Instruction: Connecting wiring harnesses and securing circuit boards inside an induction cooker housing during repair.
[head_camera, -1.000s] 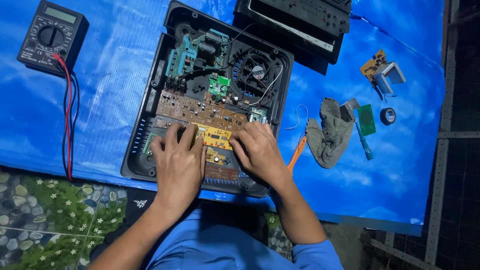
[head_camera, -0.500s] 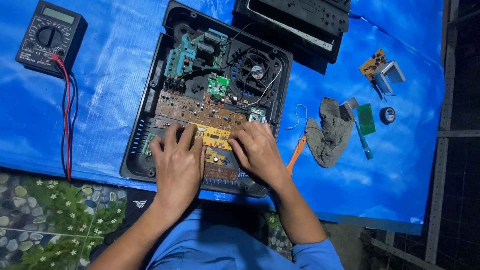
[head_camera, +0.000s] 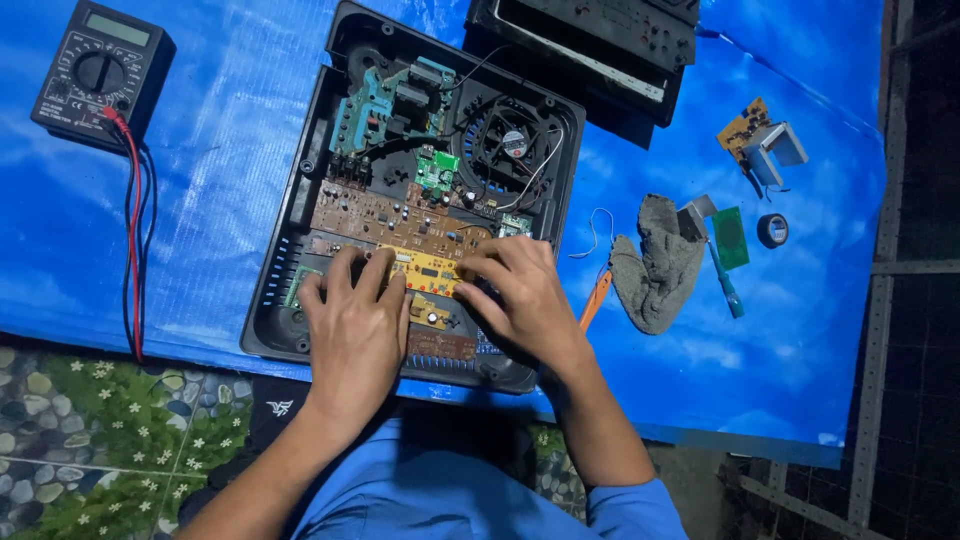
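Note:
An opened black electronic casing lies on a blue tarp, showing a brown circuit board, a teal board and a round fan. My left hand and my right hand both rest on the casing's near part, fingertips on a small yellow circuit board between them. Whether they grip it or only press on it I cannot see.
A black multimeter with red and black leads sits at the far left. A second black casing part lies at the back. To the right lie a grey rag, an orange-handled tool, a green-handled tool, a tape roll and small boards.

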